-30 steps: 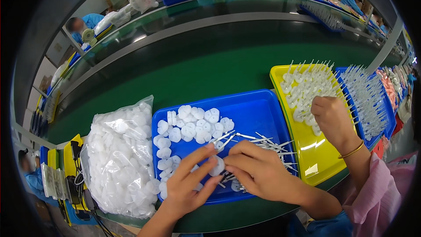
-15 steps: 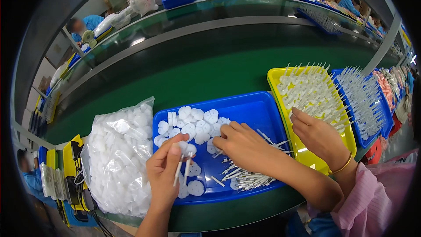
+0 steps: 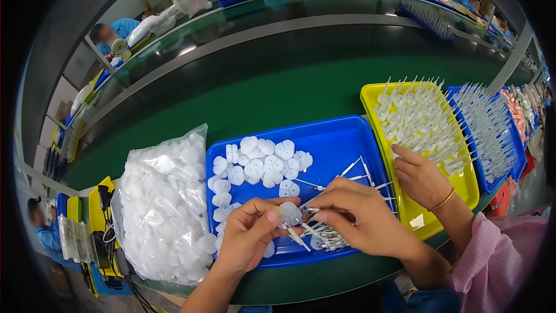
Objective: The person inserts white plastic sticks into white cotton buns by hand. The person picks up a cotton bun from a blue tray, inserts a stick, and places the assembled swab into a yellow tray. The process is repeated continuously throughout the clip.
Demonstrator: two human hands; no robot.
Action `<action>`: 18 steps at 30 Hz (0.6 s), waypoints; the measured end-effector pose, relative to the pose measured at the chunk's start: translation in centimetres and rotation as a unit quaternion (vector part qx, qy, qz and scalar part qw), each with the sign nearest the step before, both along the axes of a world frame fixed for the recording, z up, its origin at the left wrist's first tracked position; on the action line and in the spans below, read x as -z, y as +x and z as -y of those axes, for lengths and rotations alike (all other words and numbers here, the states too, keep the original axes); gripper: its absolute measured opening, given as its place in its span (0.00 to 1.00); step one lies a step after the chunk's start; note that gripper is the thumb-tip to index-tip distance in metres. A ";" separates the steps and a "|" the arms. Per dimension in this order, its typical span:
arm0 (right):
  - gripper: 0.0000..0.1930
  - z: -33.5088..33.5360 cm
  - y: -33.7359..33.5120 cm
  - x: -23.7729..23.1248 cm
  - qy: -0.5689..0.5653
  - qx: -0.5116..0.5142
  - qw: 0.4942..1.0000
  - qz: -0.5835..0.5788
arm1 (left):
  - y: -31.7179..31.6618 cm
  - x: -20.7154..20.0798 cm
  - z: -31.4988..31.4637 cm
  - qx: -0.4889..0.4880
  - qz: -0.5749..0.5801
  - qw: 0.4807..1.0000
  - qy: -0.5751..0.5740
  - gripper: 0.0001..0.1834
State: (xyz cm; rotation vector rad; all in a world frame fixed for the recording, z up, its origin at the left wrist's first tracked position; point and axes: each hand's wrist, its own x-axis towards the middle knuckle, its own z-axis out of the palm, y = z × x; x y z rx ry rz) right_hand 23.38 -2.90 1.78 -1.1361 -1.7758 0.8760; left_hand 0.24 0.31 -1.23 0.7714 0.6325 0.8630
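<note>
Between the thumb and fingers of my left hand is a translucent white petal disc, with thin white sticks hanging from it. My right hand is closed in a pinch beside it, with a small white stick at its fingertips, its end close to the disc. Both hands are over a blue tray. Loose petal discs lie in the tray's left part. A pile of white sticks lies at its right, partly hidden under my right hand.
A clear bag of white discs stands left of the tray. On the right, a co-worker's hand with a bracelet reaches over a yellow tray of stick-and-disc pieces. Another blue tray holds upright sticks. Beyond lies a green belt.
My right hand has come out of the tray with a stick, moving nearer my left. My left hand has moved right and turned the disc. The co-worker's hand has shifted slightly.
</note>
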 end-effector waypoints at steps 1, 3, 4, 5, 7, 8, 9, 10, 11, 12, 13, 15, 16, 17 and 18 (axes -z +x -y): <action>0.09 0.1 -0.3 0.3 0.001 0.002 1.000 0.001 | 0.0 0.1 0.0 0.000 0.000 1.000 0.000 0.07; 0.10 0.3 -0.8 0.8 0.002 0.003 1.000 0.007 | -0.1 0.5 0.0 -0.002 -0.007 1.000 0.011 0.07; 0.10 0.3 -0.8 0.8 -0.011 -0.004 1.000 0.010 | -0.2 0.6 -0.1 -0.002 -0.010 1.000 0.017 0.07; 0.09 0.2 -0.8 0.8 -0.004 0.000 1.000 0.015 | -0.2 0.5 -0.1 -0.001 -0.007 1.000 0.019 0.07; 0.08 0.1 -0.8 0.7 0.011 0.007 1.000 0.025 | -0.2 0.4 -0.1 0.001 0.000 1.000 0.021 0.07; 0.07 0.2 -0.9 0.5 -0.014 0.015 1.000 0.005 | -0.2 0.6 0.0 -0.003 -0.005 0.999 0.032 0.07; 0.07 0.4 -1.0 0.3 -0.039 0.023 0.999 -0.015 | -0.2 0.7 0.0 -0.007 -0.010 0.999 0.044 0.06; 0.07 0.5 -1.0 0.2 -0.065 0.031 0.997 -0.035 | -0.3 0.8 0.0 -0.011 -0.015 0.998 0.054 0.06; 0.06 0.5 -0.9 0.3 -0.057 0.029 0.997 -0.034 | -0.2 0.8 0.0 -0.017 -0.028 0.997 0.068 0.06; 0.06 0.4 -0.8 0.6 -0.049 0.026 0.998 -0.032 | -0.2 0.9 0.1 -0.023 -0.041 0.996 0.081 0.07; 0.06 0.4 -0.7 0.7 -0.041 0.023 0.998 -0.031 | -0.1 0.8 0.1 -0.029 -0.053 0.994 0.095 0.07; 0.07 0.5 -0.7 0.8 -0.030 0.019 0.999 0.010 | 0.4 0.4 0.5 -0.051 -0.118 0.971 0.201 0.10; 0.07 0.7 -0.8 0.8 -0.025 0.016 0.999 0.030 | 0.6 0.3 0.7 -0.062 -0.149 0.954 0.253 0.11; 0.07 0.8 -1.0 0.8 -0.030 0.014 0.998 0.045 | 0.6 0.4 0.8 -0.066 -0.154 0.948 0.272 0.12; 0.07 0.9 -1.3 0.9 -0.035 0.013 0.998 0.059 | 0.6 0.6 1.0 -0.070 -0.160 0.941 0.291 0.13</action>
